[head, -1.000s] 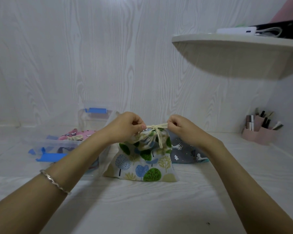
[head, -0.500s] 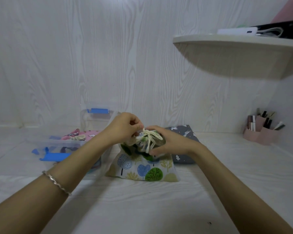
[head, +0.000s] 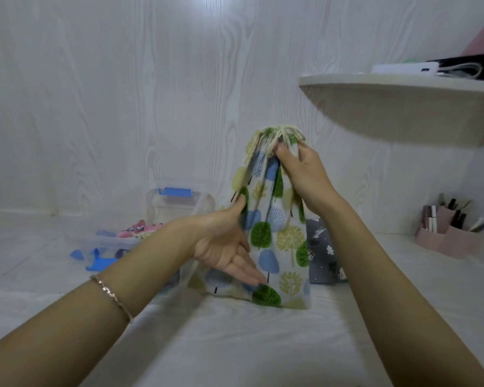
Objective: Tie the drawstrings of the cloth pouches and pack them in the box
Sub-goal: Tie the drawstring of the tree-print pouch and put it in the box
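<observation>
Right hand [head: 305, 174] was clamped on the gathered neck of the tree-print pouch [head: 277, 241], fingers curled round the cloth just under the knotted drawstring [head: 281, 135]. Left hand [head: 224, 241] was flat, fingers straight and together, palm pressed on the pouch's left face, fingertips aimed down toward its bottom hem. The pouch stood between the two hands, bottom edge touching the table [head: 235, 344]. Its long axis ran near upright. The neck pointed up, topping out just above the right hand, and the base sat just beyond the left fingertips.

The drawstring looked tied, so the step in hand was judged as packing this pouch. The clear box [head: 165, 210] sat left of the left hand, beyond its wrist, near the pouch but apart from it, with a pink pouch [head: 140, 229] inside. The left hand was nearer the box, but the right held the grip. The carry would likely go leftward across the left arm, and the pouch would probably need laying over. A grey pouch [head: 323, 252] lay beneath the right forearm, behind the held pouch. Whether it was tied could not be seen.
</observation>
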Tool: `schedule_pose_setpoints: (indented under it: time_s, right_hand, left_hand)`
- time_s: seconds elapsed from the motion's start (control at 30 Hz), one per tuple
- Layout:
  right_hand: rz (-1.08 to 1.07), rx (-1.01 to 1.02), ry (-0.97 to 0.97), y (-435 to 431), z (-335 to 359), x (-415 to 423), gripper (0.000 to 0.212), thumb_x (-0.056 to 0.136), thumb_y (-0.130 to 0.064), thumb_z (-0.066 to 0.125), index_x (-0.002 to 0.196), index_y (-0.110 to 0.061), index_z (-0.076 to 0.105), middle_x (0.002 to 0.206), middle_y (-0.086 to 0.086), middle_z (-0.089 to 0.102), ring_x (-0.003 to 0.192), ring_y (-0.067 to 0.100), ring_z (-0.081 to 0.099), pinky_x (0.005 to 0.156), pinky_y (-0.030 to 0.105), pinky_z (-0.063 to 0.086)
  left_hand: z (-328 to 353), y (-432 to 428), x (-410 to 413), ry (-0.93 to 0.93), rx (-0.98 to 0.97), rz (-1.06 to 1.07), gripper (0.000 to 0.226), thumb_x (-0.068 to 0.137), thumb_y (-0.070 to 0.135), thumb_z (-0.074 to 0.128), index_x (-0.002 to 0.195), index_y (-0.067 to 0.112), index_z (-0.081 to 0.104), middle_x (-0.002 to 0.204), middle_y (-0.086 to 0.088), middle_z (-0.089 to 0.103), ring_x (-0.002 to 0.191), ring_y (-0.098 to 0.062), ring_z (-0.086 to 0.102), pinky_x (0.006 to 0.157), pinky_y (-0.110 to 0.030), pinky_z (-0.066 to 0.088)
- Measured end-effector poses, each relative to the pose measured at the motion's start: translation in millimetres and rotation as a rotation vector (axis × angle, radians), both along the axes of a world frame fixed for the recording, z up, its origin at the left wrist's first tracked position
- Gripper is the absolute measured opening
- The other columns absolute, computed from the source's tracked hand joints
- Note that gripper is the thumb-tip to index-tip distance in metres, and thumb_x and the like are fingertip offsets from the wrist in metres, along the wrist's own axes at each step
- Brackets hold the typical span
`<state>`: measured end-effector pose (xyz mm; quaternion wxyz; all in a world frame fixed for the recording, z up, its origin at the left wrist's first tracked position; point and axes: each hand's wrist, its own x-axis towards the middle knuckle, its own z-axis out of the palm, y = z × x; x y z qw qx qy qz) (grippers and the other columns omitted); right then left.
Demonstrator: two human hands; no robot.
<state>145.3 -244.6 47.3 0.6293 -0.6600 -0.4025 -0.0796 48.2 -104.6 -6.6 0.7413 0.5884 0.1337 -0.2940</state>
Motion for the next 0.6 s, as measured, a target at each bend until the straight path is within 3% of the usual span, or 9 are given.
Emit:
schedule_pose_setpoints:
  time_s: [0.03, 0.07, 0.23, 0.33, 0.43, 0.6]
  right_hand:
    - [0.011, 0.006, -0.041, 2, 10, -7, 0.016, 0.101, -0.023, 0.049, 0.101, -0.02, 0.065, 0.091, -0.008, 0.072, 0.084, 0.004, 0.071, 0.069, 0.016, 0.052]
    - [0.014, 0.02, -0.081, 4, 20, -13, 0.016, 0.101, -0.022, 0.049, 0.1, -0.022, 0.065, 0.091, -0.011, 0.072, 0.085, 0.002, 0.07, 0.071, 0.015, 0.052]
    - [0.022, 0.145, -0.234, 9, 68, -42, 0.013, 0.099, -0.023, 0.053, 0.097, -0.029, 0.065, 0.097, -0.011, 0.071, 0.097, 0.005, 0.068, 0.087, 0.025, 0.054]
    - [0.038, 0.151, -0.342, 17, 89, -57, 0.01, 0.098, -0.022, 0.055, 0.098, -0.027, 0.064, 0.096, -0.012, 0.069, 0.095, 0.003, 0.067, 0.084, 0.025, 0.055]
    - [0.064, 0.114, -0.448, 29, 98, -68, 0.008, 0.098, -0.023, 0.054, 0.099, -0.022, 0.062, 0.097, -0.008, 0.067, 0.094, 0.006, 0.066, 0.086, 0.032, 0.056]
    - [0.153, 0.126, -0.461, 53, 101, -74, 0.011, 0.099, -0.021, 0.052, 0.101, -0.022, 0.062, 0.099, -0.007, 0.068, 0.097, 0.008, 0.067, 0.085, 0.03, 0.056]
  left_hand:
    - [5, -2, 0, -0.013, -0.061, -0.003, 0.115, 0.072, 0.088, 0.021, 0.101, -0.017, 0.06, 0.109, -0.039, 0.059, 0.127, -0.051, 0.044, 0.11, -0.055, 0.033]
    - [11, -4, 1, -0.033, -0.106, -0.011, 0.112, 0.073, 0.088, 0.022, 0.101, -0.015, 0.058, 0.109, -0.038, 0.058, 0.13, -0.051, 0.04, 0.111, -0.055, 0.029]
    - [44, -11, 14, -0.217, -0.277, -0.003, 0.112, 0.07, 0.091, 0.023, 0.143, 0.007, 0.036, 0.14, -0.035, 0.039, 0.13, -0.056, 0.034, 0.104, -0.062, 0.034]
    - [70, -5, 24, -0.287, -0.393, 0.155, 0.113, 0.068, 0.09, 0.027, 0.15, 0.012, 0.023, 0.146, -0.038, 0.028, 0.13, -0.06, 0.03, 0.095, -0.067, 0.038]
    - [88, 9, 27, -0.414, -0.386, 0.224, 0.112, 0.07, 0.09, 0.025, 0.149, 0.011, 0.026, 0.146, -0.035, 0.032, 0.129, -0.058, 0.034, 0.098, -0.067, 0.038]
    - [98, 53, 25, -0.547, -0.281, 0.361, 0.108, 0.071, 0.088, 0.028, 0.149, 0.014, 0.027, 0.147, -0.029, 0.035, 0.129, -0.055, 0.036, 0.094, -0.071, 0.039]
